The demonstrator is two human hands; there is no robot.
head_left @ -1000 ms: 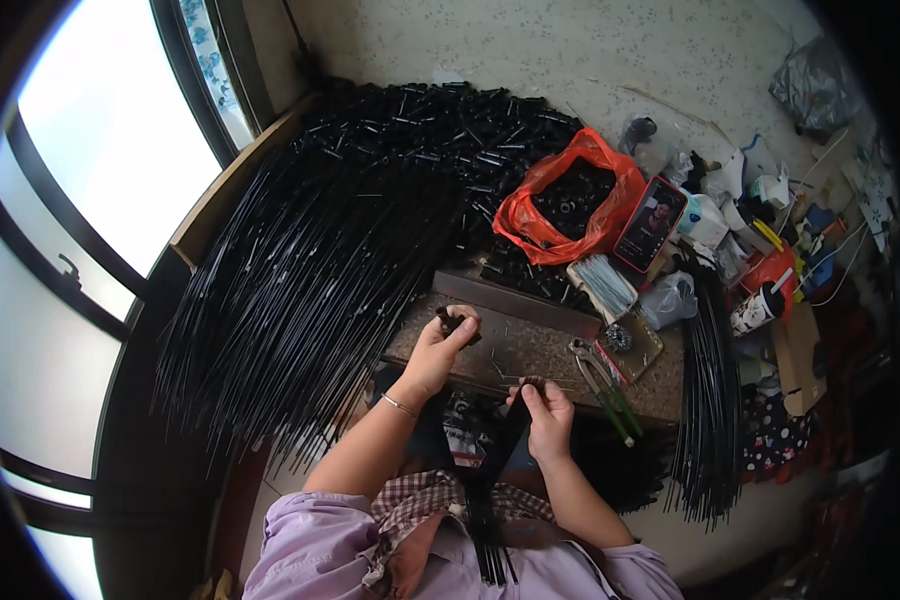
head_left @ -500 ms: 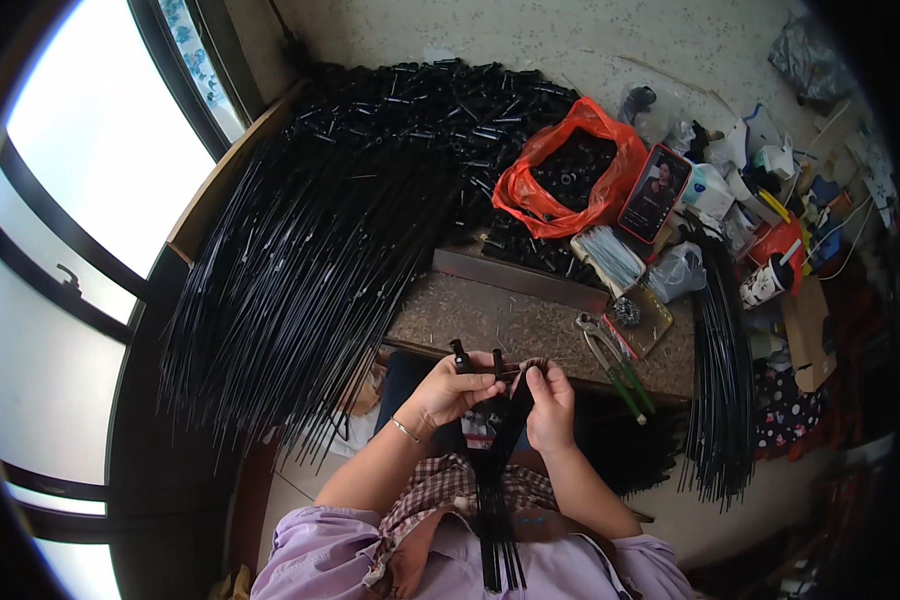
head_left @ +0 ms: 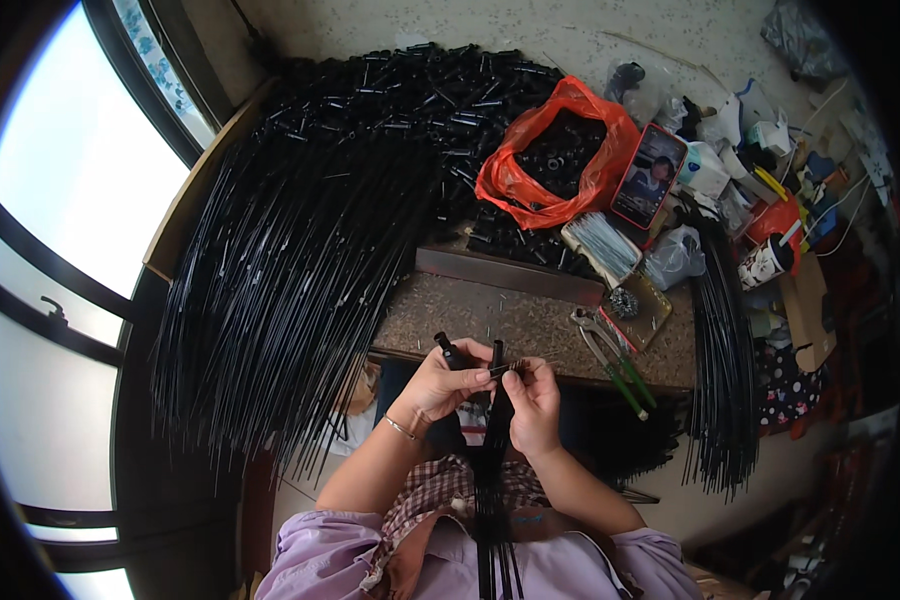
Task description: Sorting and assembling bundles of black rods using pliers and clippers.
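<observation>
At lower centre, the left hand (head_left: pixel 440 385) gripped a black cap (head_left: pixel 448 349) while the right hand (head_left: pixel 532 400) pinched a black rod (head_left: pixel 494 420) above the table (head_left: pixel 490 320).

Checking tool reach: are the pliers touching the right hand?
Apart. The head view shows the pliers lying on the slab, with bare slab between them and the right hand.

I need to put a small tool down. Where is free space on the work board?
The speckled board is bare between the dark bar at its back and both hands, left of the pliers. Its right end and the floor beyond, by the orange bag, are crowded.
</observation>
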